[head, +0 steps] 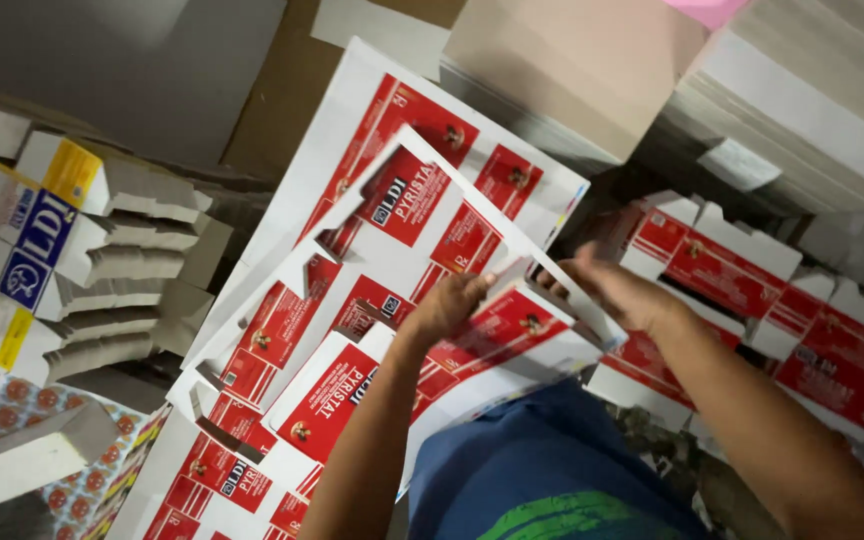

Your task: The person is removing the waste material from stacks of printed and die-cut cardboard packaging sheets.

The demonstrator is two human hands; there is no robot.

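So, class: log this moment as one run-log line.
left hand: grips red-and-white printed sheet | right hand: grips same sheet's edge | stacked carton blanks: at left

Dim, flat indoor light with soft motion blur

Both hands, left hand [449, 305] and right hand [620, 290], smear slightly at the fingers; beyond the fingertips, the white card sheet [422, 220] catches the brightest light, while the gaps beside and below the fingers sink into murky shadow.
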